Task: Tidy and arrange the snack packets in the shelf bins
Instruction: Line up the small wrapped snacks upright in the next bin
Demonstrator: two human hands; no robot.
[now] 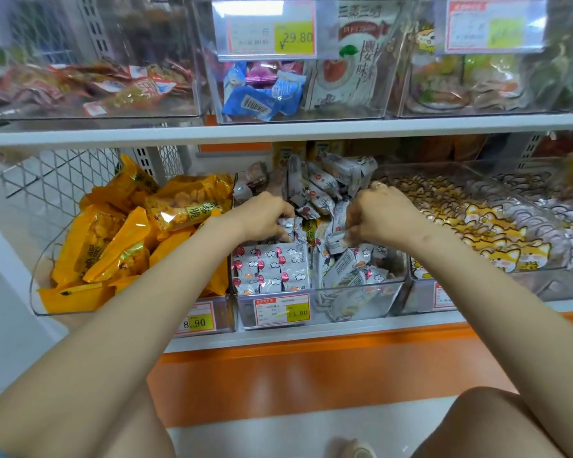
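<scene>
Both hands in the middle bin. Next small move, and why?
Likely stand the balloon-print packet in the right hand upright beside the neat front row; jumbled packets lie right of it. The left hand grips another packet.

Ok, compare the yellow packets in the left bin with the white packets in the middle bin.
The yellow packets are bigger and orange-yellow; the white packets are small and balloon-printed. The yellow packets lie jumbled and untouched; the white packets partly stand in a neat front row, and the left hand and right hand grip some. Both fill clear bins on the lower shelf.
</scene>
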